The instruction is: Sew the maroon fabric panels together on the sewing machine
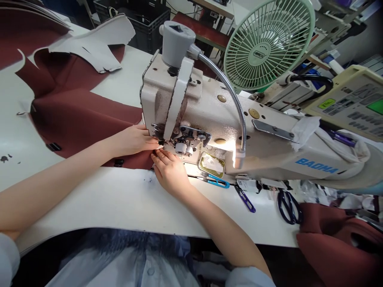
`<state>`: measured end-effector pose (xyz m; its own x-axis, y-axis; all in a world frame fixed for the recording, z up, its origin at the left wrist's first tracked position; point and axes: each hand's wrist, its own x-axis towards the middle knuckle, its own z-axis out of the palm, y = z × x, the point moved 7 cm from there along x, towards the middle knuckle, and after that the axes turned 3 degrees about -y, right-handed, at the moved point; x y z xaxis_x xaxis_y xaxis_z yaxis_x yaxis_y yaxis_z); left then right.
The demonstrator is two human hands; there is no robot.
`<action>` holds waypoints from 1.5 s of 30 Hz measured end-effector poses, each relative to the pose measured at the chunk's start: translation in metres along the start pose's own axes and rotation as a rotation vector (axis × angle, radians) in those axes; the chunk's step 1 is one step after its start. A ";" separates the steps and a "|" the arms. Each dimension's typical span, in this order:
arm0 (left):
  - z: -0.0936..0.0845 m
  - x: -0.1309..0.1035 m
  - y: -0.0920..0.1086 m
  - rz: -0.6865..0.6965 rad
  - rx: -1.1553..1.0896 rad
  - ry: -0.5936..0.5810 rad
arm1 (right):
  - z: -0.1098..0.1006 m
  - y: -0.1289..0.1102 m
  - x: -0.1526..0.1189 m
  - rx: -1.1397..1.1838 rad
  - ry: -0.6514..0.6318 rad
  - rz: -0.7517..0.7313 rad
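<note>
A large maroon fabric piece (86,115) lies on the white table, its right end under the head of a sewing machine (209,103). My left hand (131,140) rests on this fabric left of the needle area, fingers stretched toward it, their tips partly hidden by the machine head. On the near side, my right hand (172,171) lies flat on the fabric's edge, fingertips close to those of my left hand. Both hands press on the cloth without visibly gripping it. Two small black tabs show along the fabric's near edge. The needle itself cannot be made out.
Right of my right hand lie blue thread snips (218,181), purple snips (245,199) and dark-handled scissors (289,207). A small tin (212,164) sits by the machine bed. A lit gooseneck lamp (239,157) hangs above. Behind stands a green fan (266,48). More maroon pieces (335,247) are at right.
</note>
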<state>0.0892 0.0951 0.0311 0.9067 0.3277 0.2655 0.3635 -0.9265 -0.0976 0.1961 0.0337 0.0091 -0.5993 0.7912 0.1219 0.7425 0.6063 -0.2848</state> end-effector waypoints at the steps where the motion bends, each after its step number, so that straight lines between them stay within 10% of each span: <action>1: -0.001 0.000 0.000 -0.004 0.004 -0.003 | 0.000 0.000 0.000 0.003 -0.004 0.003; 45: 0.005 0.005 0.016 -0.284 -0.142 -0.074 | -0.003 -0.004 0.001 0.031 0.034 -0.013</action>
<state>0.1001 0.0830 0.0261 0.7884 0.5845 0.1919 0.5753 -0.8110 0.1064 0.1931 0.0317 0.0128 -0.5978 0.7859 0.1580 0.7249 0.6141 -0.3120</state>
